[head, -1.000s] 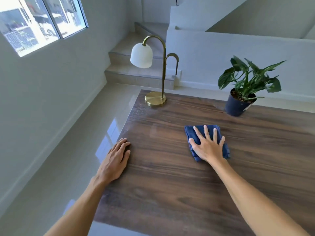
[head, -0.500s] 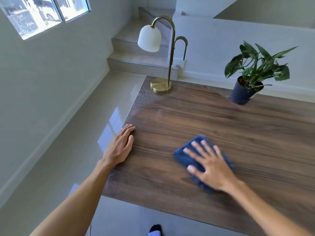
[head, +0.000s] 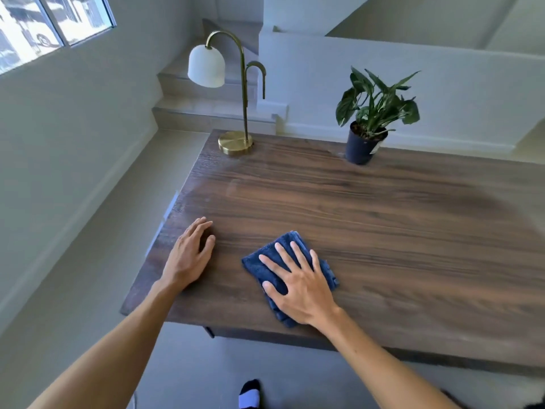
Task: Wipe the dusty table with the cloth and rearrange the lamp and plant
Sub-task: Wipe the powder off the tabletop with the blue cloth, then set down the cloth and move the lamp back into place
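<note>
A folded dark blue cloth [head: 278,255] lies on the wooden table [head: 383,225] near its front edge. My right hand [head: 298,286] presses flat on the cloth with its fingers spread. Flat on the table's left edge rests my left hand [head: 188,255], holding nothing. At the far left corner stands a brass lamp [head: 239,113] with a white shade. The plant [head: 374,113] in a dark pot stands at the far edge, right of the lamp. A pale dusty film shows on the wood near the lamp.
A pale wall and a window [head: 44,28] are on the left, with tiled floor between wall and table. Stairs [head: 206,107] rise behind the lamp. My socked foot [head: 250,394] shows on the floor below the table's front edge.
My right hand has slid the cloth from the table's middle back toward the front edge and to the left. My left hand has stayed at the left edge.
</note>
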Action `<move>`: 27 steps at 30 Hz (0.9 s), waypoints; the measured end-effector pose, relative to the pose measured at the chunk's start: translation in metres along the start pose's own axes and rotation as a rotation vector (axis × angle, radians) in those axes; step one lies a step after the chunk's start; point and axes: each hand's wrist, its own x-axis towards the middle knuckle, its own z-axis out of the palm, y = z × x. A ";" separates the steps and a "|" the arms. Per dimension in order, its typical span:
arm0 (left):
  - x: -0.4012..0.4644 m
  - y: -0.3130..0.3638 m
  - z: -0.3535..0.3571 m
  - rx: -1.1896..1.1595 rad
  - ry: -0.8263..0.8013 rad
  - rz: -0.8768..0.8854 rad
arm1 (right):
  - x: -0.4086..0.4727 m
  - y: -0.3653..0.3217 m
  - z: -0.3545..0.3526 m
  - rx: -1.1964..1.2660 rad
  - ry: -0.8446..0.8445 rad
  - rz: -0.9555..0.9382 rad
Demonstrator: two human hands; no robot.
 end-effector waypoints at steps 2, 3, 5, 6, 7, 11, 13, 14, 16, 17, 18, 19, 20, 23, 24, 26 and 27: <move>-0.006 0.028 0.012 -0.078 0.026 -0.033 | -0.016 0.000 -0.004 -0.006 0.011 0.121; -0.008 0.042 0.017 -0.087 0.011 -0.037 | -0.018 -0.005 -0.006 -0.002 0.000 0.166; -0.011 0.066 0.029 -0.063 -0.045 -0.044 | -0.020 -0.016 -0.010 0.025 -0.054 0.230; -0.015 0.076 0.033 -0.051 -0.065 -0.049 | -0.020 -0.019 -0.013 0.050 -0.080 0.251; -0.017 0.084 0.036 -0.043 -0.072 -0.048 | -0.019 -0.021 -0.016 0.072 -0.104 0.264; -0.030 0.102 0.040 0.038 -0.072 -0.009 | -0.016 -0.015 -0.023 0.106 -0.099 0.247; -0.034 0.102 0.042 0.056 -0.085 -0.004 | -0.011 -0.012 -0.024 0.113 -0.054 0.234; -0.036 0.102 0.042 0.065 -0.089 0.005 | -0.010 -0.010 -0.024 0.109 -0.010 0.223; -0.037 0.102 0.041 0.098 -0.100 0.024 | -0.006 -0.004 -0.024 0.087 0.070 0.179; -0.038 0.102 0.041 0.113 -0.107 0.023 | -0.003 0.000 -0.023 0.087 0.090 0.153; -0.037 0.103 0.041 0.124 -0.108 0.025 | -0.001 0.004 -0.024 0.094 0.105 0.133; -0.036 0.104 0.040 0.129 -0.113 0.027 | 0.002 0.007 -0.024 0.099 0.110 0.123; -0.034 0.106 0.039 0.130 -0.117 0.033 | 0.005 0.011 -0.024 0.097 0.109 0.120; -0.026 0.109 0.037 0.100 -0.156 0.048 | 0.016 0.021 -0.028 0.077 0.069 0.120; -0.023 0.110 0.036 0.088 -0.179 0.046 | 0.020 0.025 -0.029 0.075 0.066 0.119; -0.015 0.109 0.033 0.064 -0.221 0.035 | 0.025 0.032 -0.032 0.048 0.096 0.105; -0.011 0.108 0.032 0.052 -0.241 0.030 | 0.027 0.035 -0.033 0.030 0.111 0.106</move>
